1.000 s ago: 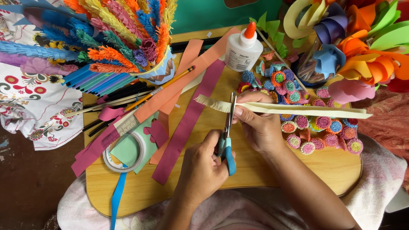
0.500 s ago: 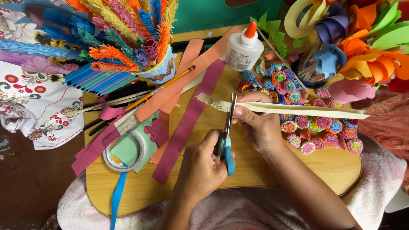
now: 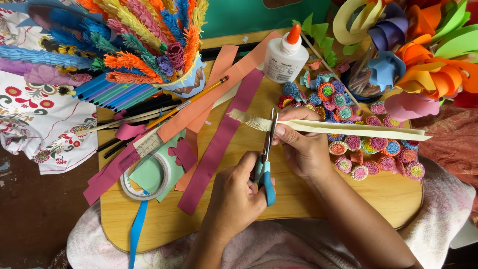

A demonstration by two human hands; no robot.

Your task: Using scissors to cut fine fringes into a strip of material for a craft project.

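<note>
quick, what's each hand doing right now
Left hand: closed on the blue-handled scissors.
Right hand: closed, pinching the cream paper strip.

A wooden board [image 3: 308, 209] is lying across the lap. The paper strip [image 3: 348, 129] is running left to right above its centre, with the scissors [image 3: 266, 159] standing just under its left end. The glue bottle [image 3: 286, 57] is sitting behind it; the tape roll [image 3: 144, 177] is lying far left; rolled paper coils [image 3: 368, 149] are clustering at right.
</note>
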